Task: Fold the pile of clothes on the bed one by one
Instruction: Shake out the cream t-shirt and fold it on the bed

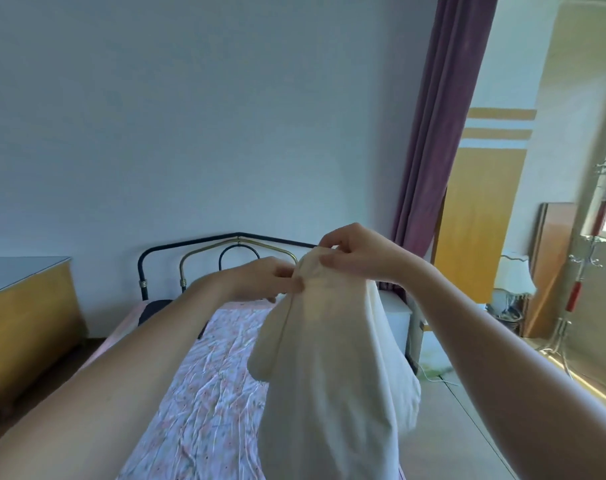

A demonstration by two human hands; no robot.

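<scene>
A cream-white garment (332,368) hangs in the air above the bed (204,393), which has a pink floral sheet. My left hand (270,278) pinches the garment's top edge from the left. My right hand (357,252) pinches the same bunched top edge from above and the right. The two hands are close together, almost touching. The cloth drops from them down past the bottom of the frame and hides the right part of the bed. No pile of clothes shows in this view.
A black and brass metal headboard (225,252) stands at the far end against the wall. A wooden cabinet (28,313) sits left of the bed. A white nightstand (397,317), a purple curtain (436,133) and a coat stand (575,292) are on the right.
</scene>
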